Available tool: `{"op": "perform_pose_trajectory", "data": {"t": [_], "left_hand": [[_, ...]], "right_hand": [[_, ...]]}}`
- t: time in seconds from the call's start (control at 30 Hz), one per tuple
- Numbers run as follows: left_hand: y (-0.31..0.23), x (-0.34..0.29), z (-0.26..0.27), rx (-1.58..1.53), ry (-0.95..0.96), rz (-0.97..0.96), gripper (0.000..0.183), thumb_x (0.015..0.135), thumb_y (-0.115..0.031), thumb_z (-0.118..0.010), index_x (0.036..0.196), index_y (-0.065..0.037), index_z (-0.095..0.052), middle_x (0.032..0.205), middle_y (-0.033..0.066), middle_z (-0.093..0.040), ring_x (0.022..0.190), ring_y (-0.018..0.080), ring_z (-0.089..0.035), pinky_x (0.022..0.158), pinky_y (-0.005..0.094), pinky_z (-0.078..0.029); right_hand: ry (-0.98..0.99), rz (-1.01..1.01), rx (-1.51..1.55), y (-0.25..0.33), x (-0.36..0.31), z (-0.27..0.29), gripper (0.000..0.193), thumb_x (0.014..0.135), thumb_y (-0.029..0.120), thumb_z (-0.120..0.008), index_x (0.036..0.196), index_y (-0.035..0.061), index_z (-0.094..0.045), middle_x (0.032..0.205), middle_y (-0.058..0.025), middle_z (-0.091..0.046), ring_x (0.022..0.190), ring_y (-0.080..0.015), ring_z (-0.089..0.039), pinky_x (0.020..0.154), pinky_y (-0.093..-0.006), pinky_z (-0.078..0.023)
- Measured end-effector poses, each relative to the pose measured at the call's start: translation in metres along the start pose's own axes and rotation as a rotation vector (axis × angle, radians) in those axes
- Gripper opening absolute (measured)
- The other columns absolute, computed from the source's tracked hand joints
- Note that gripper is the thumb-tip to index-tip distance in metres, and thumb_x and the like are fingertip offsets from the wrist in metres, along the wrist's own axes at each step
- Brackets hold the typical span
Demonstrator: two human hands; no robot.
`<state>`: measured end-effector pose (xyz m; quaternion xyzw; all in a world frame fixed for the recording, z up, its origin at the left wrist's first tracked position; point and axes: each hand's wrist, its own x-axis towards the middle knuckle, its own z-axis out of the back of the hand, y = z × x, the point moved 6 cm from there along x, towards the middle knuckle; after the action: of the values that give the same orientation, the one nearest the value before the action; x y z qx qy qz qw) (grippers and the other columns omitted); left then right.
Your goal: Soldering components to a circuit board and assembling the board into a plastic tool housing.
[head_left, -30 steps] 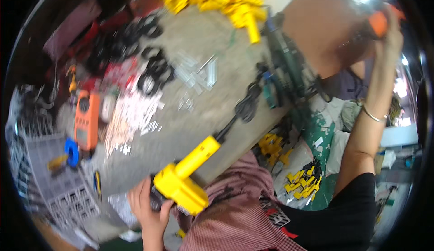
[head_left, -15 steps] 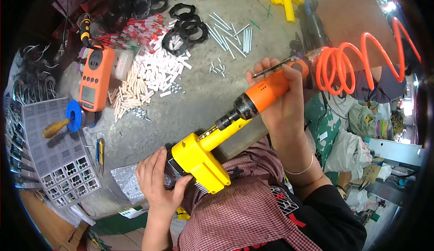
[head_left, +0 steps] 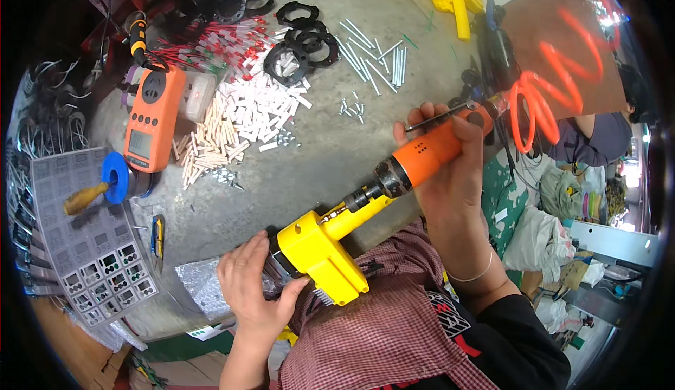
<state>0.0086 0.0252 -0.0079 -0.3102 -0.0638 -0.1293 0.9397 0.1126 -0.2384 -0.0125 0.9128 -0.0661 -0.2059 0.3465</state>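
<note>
My left hand (head_left: 254,284) grips the black end of a yellow plastic tool housing (head_left: 320,260), its thumb bent along the lower side. The housing has a boxy body with a row of metal teeth at its lower edge and a tubular yellow handle pointing up and right. My right hand (head_left: 453,169) is wrapped round an orange pneumatic screwdriver (head_left: 430,152), whose metal lever lies under the fingers. Its black nose and shaft run down to the housing, beside the handle. The bit's tip is hidden in the housing. A coiled orange air hose (head_left: 538,102) leaves the screwdriver's rear.
Small white sleeves (head_left: 256,109), beige pegs (head_left: 204,147), long screws (head_left: 373,60) and black rings (head_left: 288,63) lie on the grey table. At left are an orange meter (head_left: 151,119), a blue spool (head_left: 119,179) and a parts tray (head_left: 77,214). Another person's sleeve (head_left: 608,137) shows at right.
The view has shifted slightly, so the table things sit farther right. The hose coils have swung and bunched differently. Both hands keep their grips, with the screwdriver still against the housing.
</note>
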Motion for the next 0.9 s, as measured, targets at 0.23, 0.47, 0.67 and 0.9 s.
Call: {"op": "perform_pose_trajectory", "data": {"t": [0.23, 0.47, 0.67, 0.9], "left_hand": [[0.000, 0.003, 0.003, -0.060, -0.020, -0.004, 0.064, 0.074, -0.039, -0.080, 0.116, 0.004, -0.058, 0.119, 0.0192, -0.064, 0.103, 0.0355, -0.061, 0.092, 0.0472, -0.043], [0.003, 0.008, 0.003, -0.121, -0.049, 0.008, 0.061, 0.071, -0.039, -0.081, 0.108, 0.006, -0.063, 0.116, 0.0203, -0.066, 0.097, 0.0352, -0.063, 0.088, 0.0447, -0.046], [0.002, 0.007, 0.007, -0.124, -0.068, -0.001, 0.062, 0.071, -0.039, -0.081, 0.109, 0.006, -0.063, 0.115, 0.0199, -0.066, 0.095, 0.0345, -0.064, 0.089, 0.0441, -0.046], [0.007, 0.006, 0.019, -0.021, 0.121, 0.058, 0.076, 0.067, -0.040, -0.081, 0.125, 0.002, -0.055, 0.121, 0.0183, -0.058, 0.108, 0.0351, -0.055, 0.093, 0.0449, -0.042]], "right_hand": [[-0.053, -0.106, -0.062, -0.007, 0.002, -0.003, 0.031, 0.088, 0.025, -0.061, 0.108, 0.0055, -0.048, 0.105, -0.0109, -0.060, 0.107, -0.0269, -0.058, 0.104, -0.0457, -0.043], [-0.069, -0.073, -0.140, -0.004, 0.008, 0.003, 0.029, 0.089, 0.025, -0.060, 0.106, 0.0046, -0.048, 0.104, -0.0128, -0.060, 0.105, -0.0296, -0.060, 0.106, -0.0465, -0.044], [-0.073, -0.061, -0.166, -0.003, 0.006, -0.002, 0.026, 0.090, 0.024, -0.057, 0.105, 0.0044, -0.050, 0.107, -0.0126, -0.061, 0.108, -0.0294, -0.059, 0.107, -0.0465, -0.042], [0.333, 0.102, -0.159, 0.058, 0.008, -0.009, 0.036, 0.096, 0.031, -0.052, 0.117, 0.0009, -0.051, 0.126, -0.0166, -0.057, 0.125, -0.0305, -0.052, 0.108, -0.0500, -0.039]]}}
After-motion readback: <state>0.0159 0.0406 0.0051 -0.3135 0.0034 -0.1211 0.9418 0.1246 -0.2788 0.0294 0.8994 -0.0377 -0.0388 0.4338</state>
